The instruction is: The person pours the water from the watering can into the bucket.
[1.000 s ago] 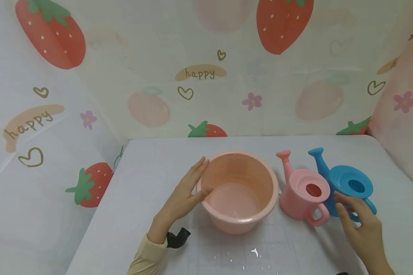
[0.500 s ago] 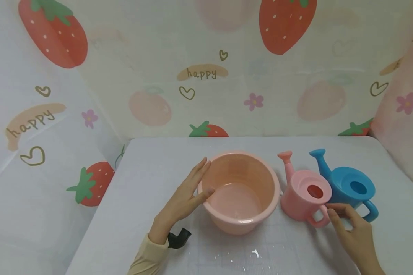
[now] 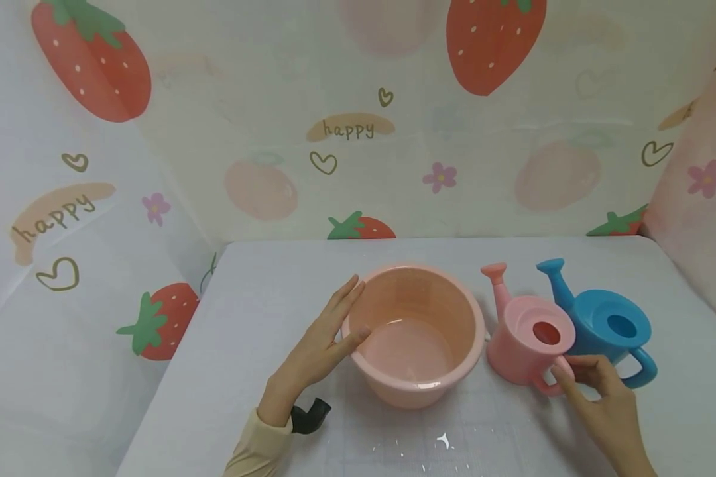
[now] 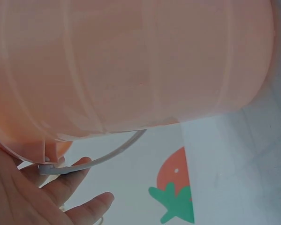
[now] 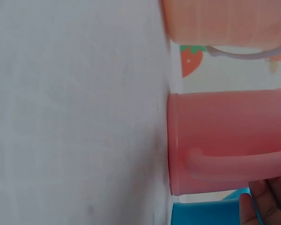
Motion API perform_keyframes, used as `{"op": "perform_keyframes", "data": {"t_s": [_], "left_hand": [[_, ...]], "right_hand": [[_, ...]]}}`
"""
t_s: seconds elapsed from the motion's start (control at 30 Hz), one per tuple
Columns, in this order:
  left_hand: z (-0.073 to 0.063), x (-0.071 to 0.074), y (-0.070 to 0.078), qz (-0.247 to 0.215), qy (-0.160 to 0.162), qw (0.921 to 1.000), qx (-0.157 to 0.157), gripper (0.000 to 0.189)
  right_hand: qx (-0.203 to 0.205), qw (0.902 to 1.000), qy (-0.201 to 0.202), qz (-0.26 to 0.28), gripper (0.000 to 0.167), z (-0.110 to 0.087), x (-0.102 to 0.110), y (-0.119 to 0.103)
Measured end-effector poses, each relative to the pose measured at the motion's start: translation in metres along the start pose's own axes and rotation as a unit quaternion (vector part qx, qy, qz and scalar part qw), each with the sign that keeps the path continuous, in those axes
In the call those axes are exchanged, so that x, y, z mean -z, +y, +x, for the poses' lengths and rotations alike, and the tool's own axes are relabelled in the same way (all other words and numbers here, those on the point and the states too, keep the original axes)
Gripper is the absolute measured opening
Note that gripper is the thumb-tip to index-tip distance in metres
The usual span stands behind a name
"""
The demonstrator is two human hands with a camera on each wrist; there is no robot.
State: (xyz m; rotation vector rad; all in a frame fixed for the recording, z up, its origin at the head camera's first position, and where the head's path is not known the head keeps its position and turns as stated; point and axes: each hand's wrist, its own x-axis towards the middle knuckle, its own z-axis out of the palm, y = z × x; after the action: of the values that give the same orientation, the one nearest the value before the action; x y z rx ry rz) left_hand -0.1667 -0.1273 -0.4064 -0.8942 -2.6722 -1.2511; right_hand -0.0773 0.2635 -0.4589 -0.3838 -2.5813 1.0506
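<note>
Right hand [image 3: 608, 411] at the handle [image 5: 248, 164] of the pink watering can [image 3: 516, 358]: fingers curled, thumb on the near side, index finger behind, so clamped in a light pinch. Thumb not seen from the right wrist; fingertips show there behind the handle.

Can upright, base flat on the counter [image 3: 280, 271], between the bucket [image 3: 407, 396] and the blue watering can [image 3: 611, 311], just beside each.

Left hand [image 3: 313, 348] at the bucket's far side from the cans: fingers apart, along the outside of the rim, thumb laid over the lip. Grey bail [image 4: 117, 151] hanging by those fingers.

Handling, by judgement: smooth moulded plastic, stiff, unlikely to break. Light if empty; cannot see whether it holds water. Bright glints on the counter may be wet spots, in which case the shiny skin could slip. Best hold: the handle loop, fingers through or well round it, thumb on top; a fingertip pinch would let a filled can tip toward its spout [image 3: 500, 295]. Thin spout looks a poor place to grab. Bucket likely light too, easily nudged; rim is its firmest hold.
</note>
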Motion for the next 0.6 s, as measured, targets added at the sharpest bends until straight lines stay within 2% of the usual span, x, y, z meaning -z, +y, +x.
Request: {"op": "perform_keyframes", "data": {"t_s": [0.43, 0.6], "left_hand": [[0.0007, -0.0007, 0.0011, -0.007, 0.001, 1.0000, -0.001, 0.064], [0.0006, -0.0012, 0.0022, -0.009, 0.005, 0.9999, -0.007, 0.064]], "right_hand": [[-0.018, 0.9994, -0.026, 0.015, 0.036, -0.0001, -0.0046, 0.0016], [-0.003, 0.9986, -0.038, 0.037, 0.036, -0.0007, -0.0059, -0.0002]]}}
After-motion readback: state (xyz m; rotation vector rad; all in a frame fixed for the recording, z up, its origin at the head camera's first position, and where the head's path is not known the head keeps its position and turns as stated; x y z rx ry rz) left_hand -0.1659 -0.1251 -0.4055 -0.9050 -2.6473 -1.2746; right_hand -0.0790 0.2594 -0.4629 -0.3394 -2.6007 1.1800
